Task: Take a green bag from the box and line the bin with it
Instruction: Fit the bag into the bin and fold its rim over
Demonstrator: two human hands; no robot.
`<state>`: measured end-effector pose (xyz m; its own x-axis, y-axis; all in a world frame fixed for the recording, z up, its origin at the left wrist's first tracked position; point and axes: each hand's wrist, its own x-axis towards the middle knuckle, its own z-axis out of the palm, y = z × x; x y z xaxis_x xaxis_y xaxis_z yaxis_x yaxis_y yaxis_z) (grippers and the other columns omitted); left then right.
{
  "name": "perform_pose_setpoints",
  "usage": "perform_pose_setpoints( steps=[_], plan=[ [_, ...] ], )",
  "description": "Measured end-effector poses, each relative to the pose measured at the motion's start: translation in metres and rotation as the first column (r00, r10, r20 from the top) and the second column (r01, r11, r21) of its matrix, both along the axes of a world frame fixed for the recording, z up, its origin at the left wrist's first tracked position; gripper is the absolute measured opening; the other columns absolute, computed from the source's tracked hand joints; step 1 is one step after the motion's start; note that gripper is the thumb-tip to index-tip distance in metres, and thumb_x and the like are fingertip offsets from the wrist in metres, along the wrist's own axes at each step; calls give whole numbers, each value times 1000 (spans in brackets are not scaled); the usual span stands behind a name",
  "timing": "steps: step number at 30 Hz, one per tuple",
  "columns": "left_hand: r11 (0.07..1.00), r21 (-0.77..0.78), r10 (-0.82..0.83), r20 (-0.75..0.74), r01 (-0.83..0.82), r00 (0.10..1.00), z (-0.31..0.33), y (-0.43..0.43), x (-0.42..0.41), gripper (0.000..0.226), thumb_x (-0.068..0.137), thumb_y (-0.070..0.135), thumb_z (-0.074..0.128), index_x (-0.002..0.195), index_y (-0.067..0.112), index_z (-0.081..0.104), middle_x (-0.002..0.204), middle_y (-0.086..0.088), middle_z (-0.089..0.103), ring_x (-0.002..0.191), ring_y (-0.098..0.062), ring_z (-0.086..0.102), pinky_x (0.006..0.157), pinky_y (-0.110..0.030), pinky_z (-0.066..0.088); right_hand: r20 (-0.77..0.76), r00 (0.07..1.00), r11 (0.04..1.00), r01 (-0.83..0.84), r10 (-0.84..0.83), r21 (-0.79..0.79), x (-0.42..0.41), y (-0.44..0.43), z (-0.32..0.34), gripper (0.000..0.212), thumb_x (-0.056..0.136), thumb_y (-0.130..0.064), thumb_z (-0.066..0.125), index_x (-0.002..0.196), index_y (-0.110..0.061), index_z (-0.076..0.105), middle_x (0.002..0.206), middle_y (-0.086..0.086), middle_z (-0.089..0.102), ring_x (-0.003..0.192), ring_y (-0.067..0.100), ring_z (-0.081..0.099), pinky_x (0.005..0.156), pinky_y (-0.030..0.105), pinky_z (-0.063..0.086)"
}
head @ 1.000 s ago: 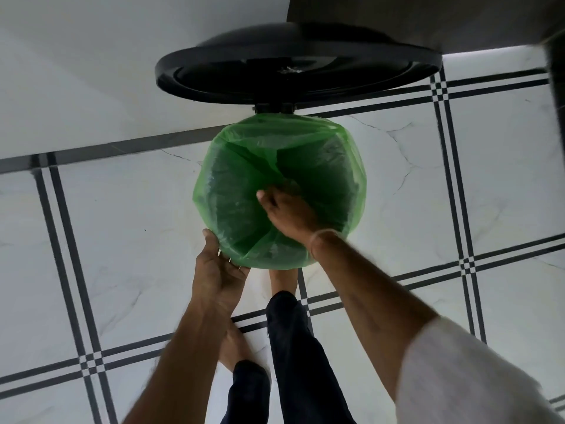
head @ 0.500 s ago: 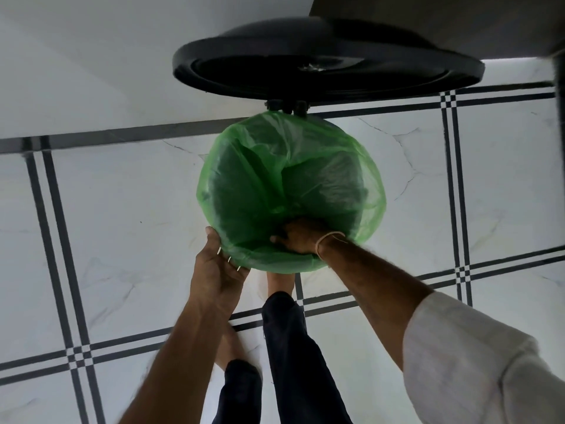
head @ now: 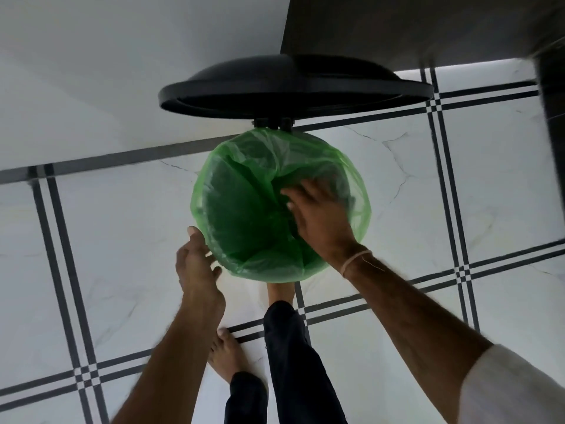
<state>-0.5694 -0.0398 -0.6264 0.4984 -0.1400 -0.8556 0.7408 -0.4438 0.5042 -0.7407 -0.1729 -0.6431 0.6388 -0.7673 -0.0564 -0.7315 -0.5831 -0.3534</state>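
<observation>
Green bag (head: 244,215) is in the bin (head: 272,121) now. It's pulled over the whole round rim with a bit of overhang all the way around, and the rest sags down inside in loose, wrinkly folds. The plastic is thin enough that the dark wall of the bin shows through it. The black lid (head: 293,84) stands open on its hinge at the far side, tipped up over the opening.

The right hand (head: 318,221) is reaching into the mouth of the bin with its fingers (head: 298,191) spread out and lying flat against the plastic on the right side, not gripping anything. It has a thin pale band (head: 356,260) on the wrist, and a white sleeve (head: 513,390) further up the arm. The left hand (head: 197,264) is outside, at the near-left edge of the rim. Its fingers are fairly straight and the thumb points up along the overhang, so it's open too (touching the bag or just grazing it, hard to say).

One bare foot (head: 279,290) pokes out from under the near side of the bin, the other foot (head: 226,356) is planted further back, and there are dark trousers (head: 290,347) above both. The bin stands on a white marble-look floor (head: 122,240) with dark double lines, right against a plain white wall (head: 91,71).
</observation>
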Motion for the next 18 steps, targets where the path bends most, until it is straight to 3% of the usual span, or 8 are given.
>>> perform_pose_setpoints(
  steps=[2,4,5,7,10,12,14,18],
  plan=[
    [998,-5,-66,257,70,964,4,-13,6,31,101,52,55,113,23,58,115,3,63,95,-11,60,79,-26,48,47,980,966,196,-191,-166,-6,-15,8,39,92,-15,66,131,-20,67,130,12,62,115,33,58,88,40,51],
    [976,-44,-177,411,213,894,4,-29,16,27,100,47,58,116,26,63,122,0,65,96,-14,63,79,-28,55,37,934,921,357,-356,-158,-13,-34,5,45,95,-21,61,139,-26,62,140,8,58,118,30,54,86,37,46],
    [958,-53,-233,436,283,869,1,-36,22,27,98,47,58,115,27,67,121,-1,69,100,-19,67,85,-36,60,81,909,906,416,-410,-78,-16,-41,1,46,96,-21,60,141,-27,60,140,5,60,117,28,56,87,37,49],
    [934,-53,-298,425,352,855,-4,-50,33,24,96,44,60,107,27,74,108,-1,75,102,-25,71,93,-47,60,276,814,858,466,-512,216,-20,-50,-3,44,99,-20,61,142,-21,61,127,3,70,109,22,67,92,39,58],
    [919,-61,-337,385,388,859,-8,-64,46,29,99,39,62,78,22,73,82,-1,71,80,-20,66,82,-37,61,370,621,698,440,-691,565,-21,-61,1,35,99,-20,65,133,-11,68,121,2,75,108,10,72,98,22,56],
    [907,-84,-364,331,412,870,-5,-72,50,35,101,39,63,73,20,71,74,1,69,72,-15,67,72,-30,60,371,533,613,399,-760,681,-20,-70,0,29,99,-25,66,121,-8,75,115,6,78,110,16,73,100,31,57],
    [885,-103,-406,307,454,861,-6,-80,57,33,100,38,64,76,17,71,72,1,71,67,-13,68,68,-27,62,362,474,554,369,-803,746,-19,-81,-1,28,96,-29,68,104,-5,79,100,15,80,99,25,75,95,44,60],
    [839,-122,-484,278,530,830,-8,-103,73,28,98,36,68,82,14,72,73,2,73,65,-12,70,65,-27,60,242,466,411,306,-851,859,-17,-106,-1,27,96,-19,71,81,3,73,74,16,71,70,22,66,72,32,59]
  ],
)
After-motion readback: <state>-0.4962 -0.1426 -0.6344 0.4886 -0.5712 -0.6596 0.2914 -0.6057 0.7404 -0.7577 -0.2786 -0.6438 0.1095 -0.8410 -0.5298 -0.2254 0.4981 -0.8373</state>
